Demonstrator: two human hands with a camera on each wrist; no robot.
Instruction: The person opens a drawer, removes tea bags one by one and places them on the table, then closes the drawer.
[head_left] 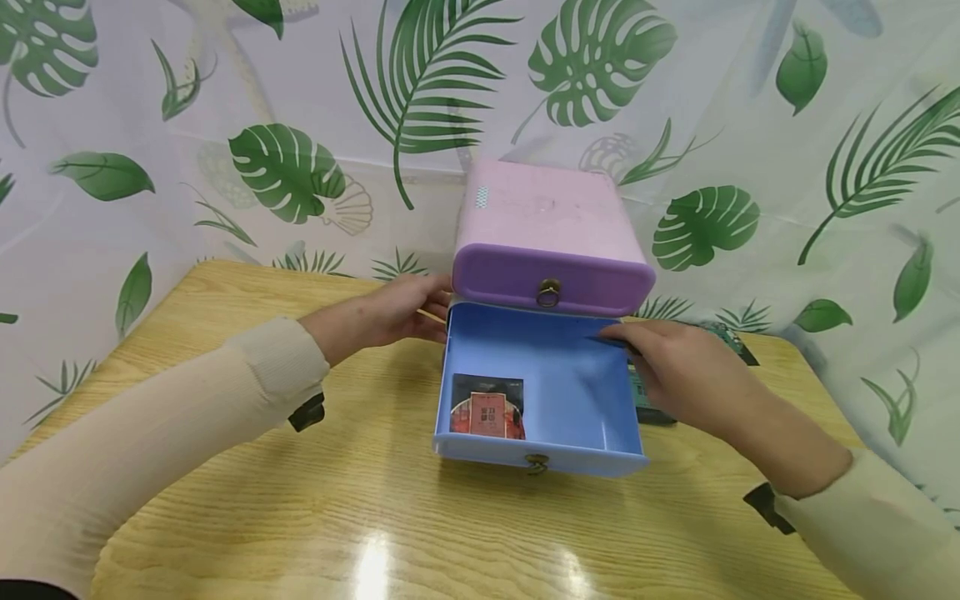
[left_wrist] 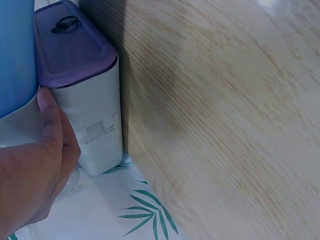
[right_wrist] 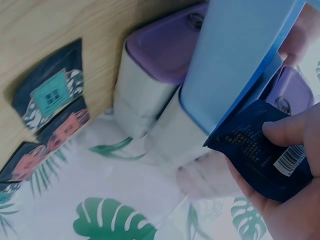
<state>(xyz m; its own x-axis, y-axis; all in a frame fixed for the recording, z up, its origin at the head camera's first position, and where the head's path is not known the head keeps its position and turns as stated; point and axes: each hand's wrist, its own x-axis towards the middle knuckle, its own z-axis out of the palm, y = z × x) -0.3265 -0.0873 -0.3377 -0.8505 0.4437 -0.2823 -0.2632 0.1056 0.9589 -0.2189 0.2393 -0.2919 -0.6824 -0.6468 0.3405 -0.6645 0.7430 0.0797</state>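
A blue drawer (head_left: 555,358) is pulled out of the middle of a stacked drawer unit; a black-and-red packet (head_left: 487,407) lies at its front left. My right hand (head_left: 693,367) is over the drawer's right side. It pinches a dark packet (right_wrist: 250,137) between thumb and fingers, its printed, barcoded back showing in the right wrist view. The packet's edge is at the drawer's rim. My left hand (head_left: 390,310) rests against the unit's left side, fingers extended, thumb near the blue drawer in the left wrist view.
Above sits the pink drawer box (head_left: 551,208) with a purple front; below, another purple-fronted drawer (left_wrist: 75,45) is closed. Several more packets, one with a teal label (right_wrist: 50,92), lie on the wooden table (head_left: 337,492) right of the unit. A leaf-print cloth (head_left: 300,83) hangs behind.
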